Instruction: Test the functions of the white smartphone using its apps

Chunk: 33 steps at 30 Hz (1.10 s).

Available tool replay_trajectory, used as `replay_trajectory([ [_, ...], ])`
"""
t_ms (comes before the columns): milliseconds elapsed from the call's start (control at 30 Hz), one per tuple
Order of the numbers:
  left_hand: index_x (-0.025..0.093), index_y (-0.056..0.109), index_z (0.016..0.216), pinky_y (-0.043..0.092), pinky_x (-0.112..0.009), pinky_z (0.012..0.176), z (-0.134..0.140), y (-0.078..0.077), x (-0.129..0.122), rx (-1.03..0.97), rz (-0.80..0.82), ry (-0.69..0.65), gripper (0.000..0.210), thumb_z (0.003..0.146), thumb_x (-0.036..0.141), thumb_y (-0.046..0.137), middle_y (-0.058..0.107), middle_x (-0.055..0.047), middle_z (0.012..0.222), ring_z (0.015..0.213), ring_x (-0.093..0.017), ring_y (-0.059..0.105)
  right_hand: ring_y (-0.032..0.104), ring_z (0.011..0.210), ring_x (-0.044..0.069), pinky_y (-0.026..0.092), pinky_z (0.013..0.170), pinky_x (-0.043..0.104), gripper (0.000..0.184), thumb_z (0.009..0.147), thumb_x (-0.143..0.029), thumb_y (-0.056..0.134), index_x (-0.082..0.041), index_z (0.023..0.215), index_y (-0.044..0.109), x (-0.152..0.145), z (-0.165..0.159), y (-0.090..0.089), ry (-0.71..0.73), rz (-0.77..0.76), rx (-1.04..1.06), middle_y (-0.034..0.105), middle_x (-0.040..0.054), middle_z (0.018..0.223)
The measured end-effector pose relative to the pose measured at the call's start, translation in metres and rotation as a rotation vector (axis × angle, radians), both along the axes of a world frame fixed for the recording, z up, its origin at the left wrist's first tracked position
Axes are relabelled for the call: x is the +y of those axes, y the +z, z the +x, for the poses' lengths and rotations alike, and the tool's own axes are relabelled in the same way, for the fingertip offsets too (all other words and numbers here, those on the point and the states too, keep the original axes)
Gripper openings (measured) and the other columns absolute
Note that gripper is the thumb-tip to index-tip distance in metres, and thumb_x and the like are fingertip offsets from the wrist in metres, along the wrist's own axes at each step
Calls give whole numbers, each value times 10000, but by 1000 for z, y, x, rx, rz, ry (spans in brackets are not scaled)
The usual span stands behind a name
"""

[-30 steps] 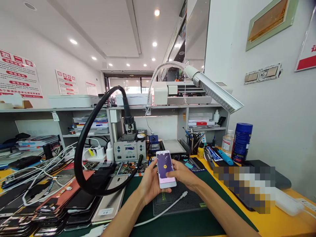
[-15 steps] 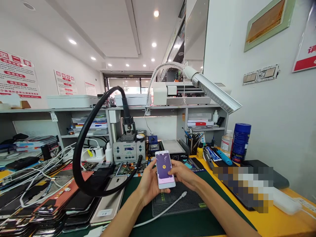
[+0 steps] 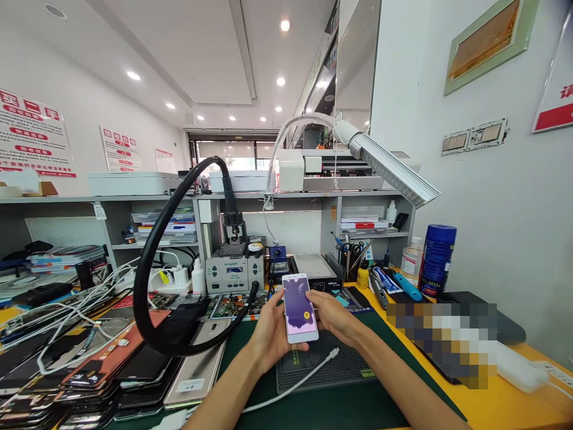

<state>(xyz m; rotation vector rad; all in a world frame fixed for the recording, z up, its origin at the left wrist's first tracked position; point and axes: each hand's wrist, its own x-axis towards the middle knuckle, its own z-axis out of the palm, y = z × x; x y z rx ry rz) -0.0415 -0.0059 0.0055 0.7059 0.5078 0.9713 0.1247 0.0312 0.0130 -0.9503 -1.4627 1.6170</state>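
Smartphone (image 3: 301,307): one, white, rounded rectangle, lower centre of frame
Left hand (image 3: 272,335): fingers curled around it, gripping
Right hand (image 3: 333,313): thumb at its right edge; finger grip hard to tell
Dotted mat (image 3: 331,377): one, dark
Cable (image 3: 332,354): one, white

“请” — right-hand wall sign (image 3: 558,107)

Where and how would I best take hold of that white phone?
Probably pinch the phone by its top end, from the far side: it is flat, and that end is free, while the left hand and right hand are at its long edges.
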Motion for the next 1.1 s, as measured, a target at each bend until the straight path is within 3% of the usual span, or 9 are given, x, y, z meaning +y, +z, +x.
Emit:
replay_trajectory([
  [133,144,596,1182,558,-376,568,0,-1,1,3,13,-1,607,849,645,515,680,-141,968,807,-286,677,632,805,224,500,677,353,518,875,-644,470,-182,1032,642,0,0,1,-12,-18,12,691,99,952],
  [267,146,592,1195,558,-375,560,0,-1,1,1,26,-8,611,858,647,498,679,-141,968,798,-284,679,631,837,236,490,666,345,535,878,-649,456,-184,1070,642,1,1,1,9,-21,18,686,108,1004],
  [433,149,591,1199,552,-346,566,-1,-1,-1,-8,11,-3,619,857,655,494,682,-139,966,810,-276,681,622,830,228,480,661,334,452,884,-582,484,-177,1011,640,4,2,-3,18,-15,24,689,105,986],
  [667,138,581,1211,543,-367,536,0,2,-3,-3,-10,18,624,863,647,484,690,-142,946,782,-293,682,626,799,207,468,643,307,305,834,-354,602,-204,1097,631,1,3,2,88,36,11,701,78,970],
  [867,136,610,1146,543,-373,531,-2,-3,1,1,11,13,618,848,664,491,687,-137,942,760,-287,675,606,719,197,480,615,320,440,879,-580,504,-176,957,658,1,1,2,18,-2,24,676,84,882],
  [1100,144,602,1173,554,-353,547,0,-4,1,2,28,20,633,845,674,489,681,-138,953,801,-281,673,627,824,236,504,683,359,503,890,-611,458,-174,1033,662,-3,0,8,-2,-56,18,677,115,999],
])
